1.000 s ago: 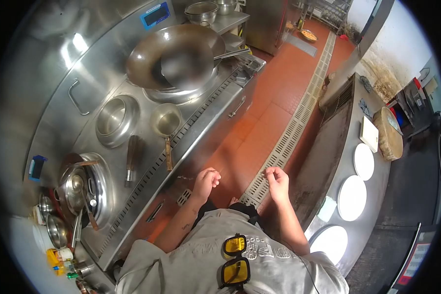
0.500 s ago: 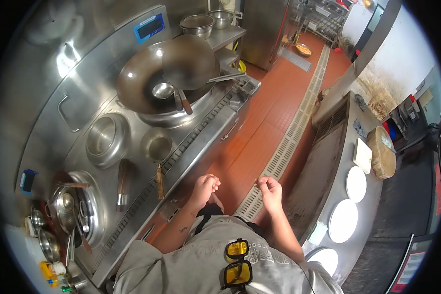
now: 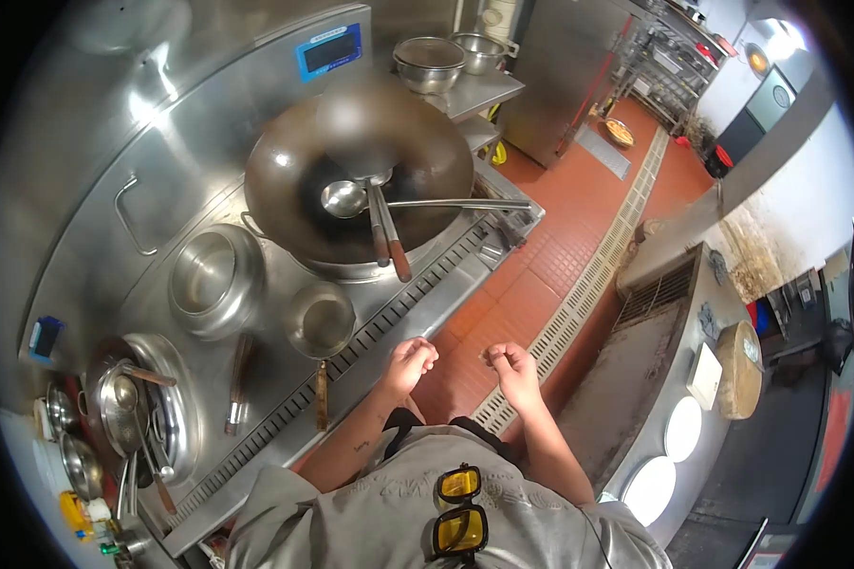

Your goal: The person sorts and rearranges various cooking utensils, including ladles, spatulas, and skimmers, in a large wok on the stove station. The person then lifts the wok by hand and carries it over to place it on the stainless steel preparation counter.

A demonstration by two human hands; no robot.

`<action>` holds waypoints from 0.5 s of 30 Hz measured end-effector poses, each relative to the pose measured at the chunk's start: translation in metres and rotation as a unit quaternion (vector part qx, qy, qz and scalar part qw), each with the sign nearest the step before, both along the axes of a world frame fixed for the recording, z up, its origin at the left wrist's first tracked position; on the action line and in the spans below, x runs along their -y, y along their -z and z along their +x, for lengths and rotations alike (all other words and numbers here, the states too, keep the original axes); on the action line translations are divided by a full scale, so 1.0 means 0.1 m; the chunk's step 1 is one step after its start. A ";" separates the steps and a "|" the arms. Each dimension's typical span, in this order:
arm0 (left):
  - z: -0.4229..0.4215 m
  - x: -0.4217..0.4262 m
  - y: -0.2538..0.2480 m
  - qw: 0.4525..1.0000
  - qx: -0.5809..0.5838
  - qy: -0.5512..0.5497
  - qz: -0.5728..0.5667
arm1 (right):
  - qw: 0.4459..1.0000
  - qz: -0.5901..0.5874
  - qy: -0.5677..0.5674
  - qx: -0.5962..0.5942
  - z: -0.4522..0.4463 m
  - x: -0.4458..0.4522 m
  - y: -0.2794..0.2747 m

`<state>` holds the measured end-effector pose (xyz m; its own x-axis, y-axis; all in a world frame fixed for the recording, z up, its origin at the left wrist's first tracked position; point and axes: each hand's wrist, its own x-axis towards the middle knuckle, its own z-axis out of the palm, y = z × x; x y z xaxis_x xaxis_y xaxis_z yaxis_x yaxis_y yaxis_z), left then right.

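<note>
My left hand is loosely curled in front of my body, with nothing visible in it. To its right, my right hand is curled the same way, thumb against the fingers, also holding nothing I can see. A gap of floor shows between them. Nearest my left hand is the front edge of the steel stove. On the stove, a big wok holds a ladle and other long-handled tools, their handles over the rim. A small pan with a wooden handle sits closer to me.
A round steel pot and a brush-like tool lie on the stove. A second wok with utensils is at left. White plates and a round chopping block stand on the right counter. A drain grate crosses the red floor.
The view has shifted, so the wok and stove appear lower and further right, and the plates lower. My hands have come slightly closer together and stay curled.
</note>
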<state>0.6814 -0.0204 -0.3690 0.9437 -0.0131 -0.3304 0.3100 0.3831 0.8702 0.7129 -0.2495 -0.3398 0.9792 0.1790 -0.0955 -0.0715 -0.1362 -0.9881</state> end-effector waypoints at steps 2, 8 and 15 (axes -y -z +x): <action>0.05 -0.12 -0.04 1.000 -0.001 -0.019 0.001 | 0.999 0.001 -0.032 -0.007 0.14 -0.17 -0.02; 0.13 -0.42 -0.11 0.997 -0.021 -0.073 0.034 | 0.986 0.056 -0.141 -0.068 0.49 -0.65 -0.03; 0.50 -0.61 -0.16 0.983 -0.057 -0.160 0.074 | 0.968 0.051 -0.239 -0.062 0.77 -0.96 -0.07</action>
<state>0.7319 0.0402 -0.3530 0.8480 0.3351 -0.4105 0.2933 0.3483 0.8903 0.7902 -0.1536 -0.3332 0.7645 0.6230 -0.1656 -0.1433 -0.0862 -0.9859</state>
